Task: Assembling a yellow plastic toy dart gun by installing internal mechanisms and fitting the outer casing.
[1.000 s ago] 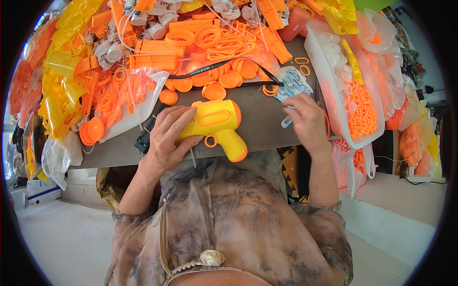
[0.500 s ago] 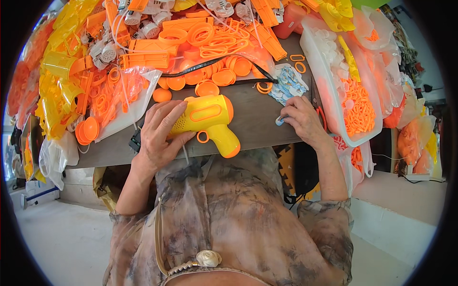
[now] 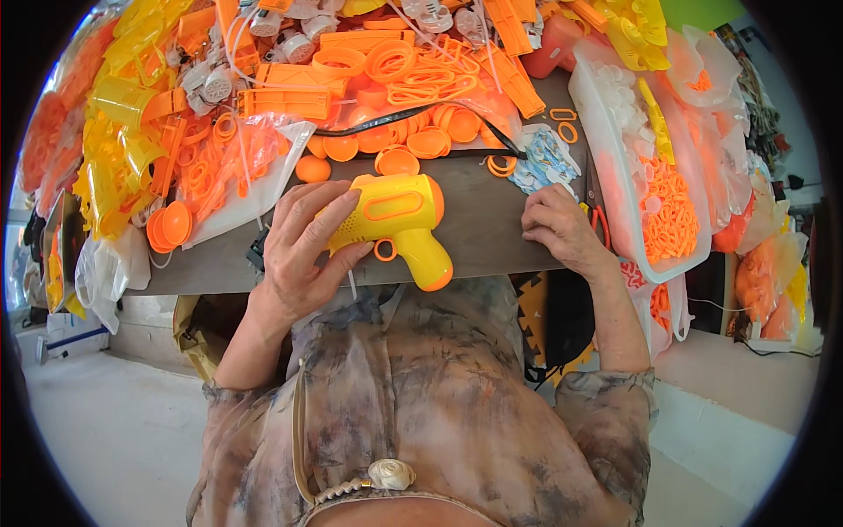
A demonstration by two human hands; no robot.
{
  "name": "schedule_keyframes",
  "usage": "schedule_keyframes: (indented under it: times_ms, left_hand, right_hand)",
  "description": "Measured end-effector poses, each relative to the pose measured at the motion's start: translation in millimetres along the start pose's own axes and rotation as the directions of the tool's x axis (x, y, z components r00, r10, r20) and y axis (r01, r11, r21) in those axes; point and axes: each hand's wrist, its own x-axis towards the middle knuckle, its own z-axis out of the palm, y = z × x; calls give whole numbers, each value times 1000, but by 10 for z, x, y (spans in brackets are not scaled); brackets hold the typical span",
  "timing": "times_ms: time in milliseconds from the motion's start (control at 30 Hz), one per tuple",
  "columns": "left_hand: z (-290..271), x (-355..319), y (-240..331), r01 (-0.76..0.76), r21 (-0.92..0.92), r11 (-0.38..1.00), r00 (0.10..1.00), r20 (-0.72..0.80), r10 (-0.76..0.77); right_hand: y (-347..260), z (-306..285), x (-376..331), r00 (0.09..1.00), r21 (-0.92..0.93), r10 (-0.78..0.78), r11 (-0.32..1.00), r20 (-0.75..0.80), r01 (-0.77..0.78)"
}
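My left hand [image 3: 306,241] is closed round the muzzle end of a yellow plastic toy gun [image 3: 411,230], which has orange trim and an orange trigger. The toy lies on its side over the table's near edge, its handle pointing toward me. To the right, my right hand [image 3: 566,230] is low over the table with fingers curled and pressed together; whether anything is pinched in them is hidden. Just beyond it lies a loose pile of small blue-and-white stickers [image 3: 546,158].
Orange and yellow plastic parts [image 3: 369,79] heap up along the far side, with a black cable [image 3: 413,111] across them. A white bin [image 3: 654,270] of small orange pieces stands at the right, near a red-handled tool [image 3: 601,224]. Orange cups [image 3: 169,230] lie at left.
The blue-and-white sticker that showed at my right fingertips is no longer visible, and those fingers are curled in more. My left hand keeps its hold on the toy gun. The whole view has shifted slightly.
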Motion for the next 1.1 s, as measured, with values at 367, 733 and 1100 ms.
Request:
schedule_keyframes:
  times_ms: [367,733,1100]
  left_hand:
    - [132,219,303,181,-207,961,981,-24,-190]
    - [37,304,268,603,-740,299,763,425,-488]
    - [-28,105,-123,-82,46,996,985,156,74]
  right_hand:
    - [-983,230,638,911,859,344,512,-226,20]
    - [-1129,258,666,804,87,-327,903,-497,421]
    - [-630,271,665,904,291,37,952,-425,98]
